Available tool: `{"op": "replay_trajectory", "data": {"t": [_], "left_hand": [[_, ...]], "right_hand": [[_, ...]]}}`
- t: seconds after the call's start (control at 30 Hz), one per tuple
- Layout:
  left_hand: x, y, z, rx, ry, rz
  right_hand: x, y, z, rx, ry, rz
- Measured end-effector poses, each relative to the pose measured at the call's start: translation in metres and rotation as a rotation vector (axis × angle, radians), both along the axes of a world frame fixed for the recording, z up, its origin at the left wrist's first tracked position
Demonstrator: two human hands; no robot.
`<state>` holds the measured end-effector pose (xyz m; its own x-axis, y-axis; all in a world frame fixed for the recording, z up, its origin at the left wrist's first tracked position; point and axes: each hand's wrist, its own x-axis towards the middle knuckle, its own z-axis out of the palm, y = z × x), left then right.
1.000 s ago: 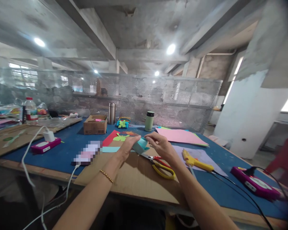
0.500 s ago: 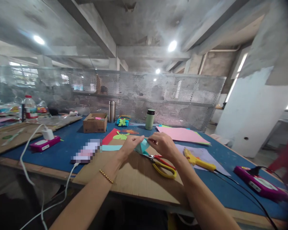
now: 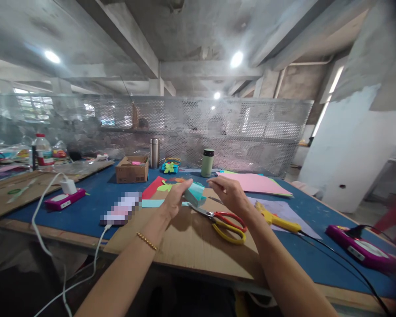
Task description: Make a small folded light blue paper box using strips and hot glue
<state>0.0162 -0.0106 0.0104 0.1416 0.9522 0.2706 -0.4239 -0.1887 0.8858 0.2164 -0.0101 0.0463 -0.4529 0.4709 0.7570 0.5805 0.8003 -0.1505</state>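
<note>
My left hand (image 3: 175, 199) pinches a folded, box-like piece of light blue paper (image 3: 196, 194) above the cardboard sheet (image 3: 191, 251). To its right, my right hand (image 3: 230, 193) is apart from the paper, thumb and fingertips drawn together; whether anything small is between them I cannot make out. Below the paper lie scissors (image 3: 229, 226) with one red and one yellow handle, blades pointing left. A light blue paper strip (image 3: 153, 203) runs out to the left of my left hand. Green cut paper (image 3: 164, 186) rests just beyond it.
A yellow glue gun (image 3: 280, 222) lies on lilac paper at right, its cord running to a purple power strip (image 3: 359, 248). A phone (image 3: 122, 209) is charging at left. Behind stand a cardboard box (image 3: 132, 171), a steel flask (image 3: 155, 154), a green bottle (image 3: 207, 164) and pink paper (image 3: 254, 184).
My right hand has come off the light blue paper and moved slightly right. The paper stays in my left hand, now turned to show more of its folded side.
</note>
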Motion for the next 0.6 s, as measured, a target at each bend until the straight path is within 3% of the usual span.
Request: {"op": "replay_trajectory", "data": {"t": [0.1,0.27,0.47,0.6], "left_hand": [[-0.007,-0.004,0.005,-0.080,-0.178,-0.148],[-0.013,-0.005,0.007,-0.091,-0.268,-0.385],[-0.011,-0.005,0.006,-0.069,-0.284,-0.395],[-0.011,-0.006,0.006,-0.063,-0.270,-0.408]], "right_hand": [[-0.001,0.003,-0.003,-0.100,0.129,0.004],[-0.009,-0.006,-0.003,-0.337,0.153,0.017],[-0.019,-0.031,0.011,-0.485,0.153,0.116],[-0.020,-0.037,0.013,-0.467,0.087,0.105]]}}
